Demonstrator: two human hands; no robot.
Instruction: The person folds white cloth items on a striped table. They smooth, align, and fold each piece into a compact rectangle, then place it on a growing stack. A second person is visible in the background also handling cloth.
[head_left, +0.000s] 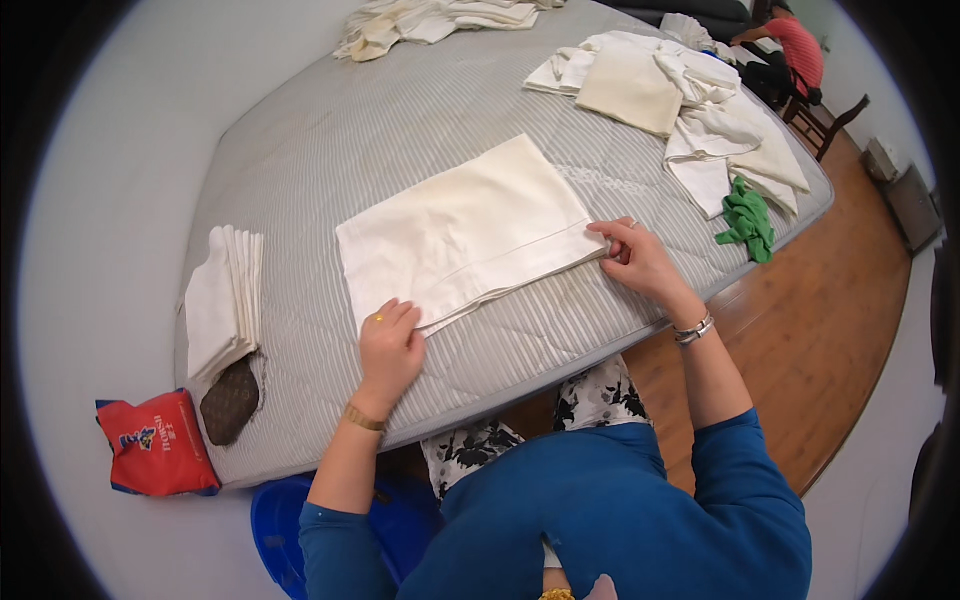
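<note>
A folded white cloth (465, 232) lies flat on a striped mattress (300, 165) before me, its hemmed band along the near side. My left hand (391, 349) grips the near left corner, fingers on top, with the thumb by the edge. At the near right corner, my right hand (637, 259) pinches the cloth's edge between thumb and fingers. The near edge shows more than one layer, slightly parted. Between the hands, the cloth has light wrinkles and a faintly yellowish tone.
Folded white cloths (229, 296) stand at left beside a brown patterned pouch (231, 401) and a red bag (161, 442). A loose cloth pile (637, 86) and green cloth (748, 221) lie at right, more cloths (442, 22) far back. A blue tub (281, 525) is below; a person (799, 52) sits beyond.
</note>
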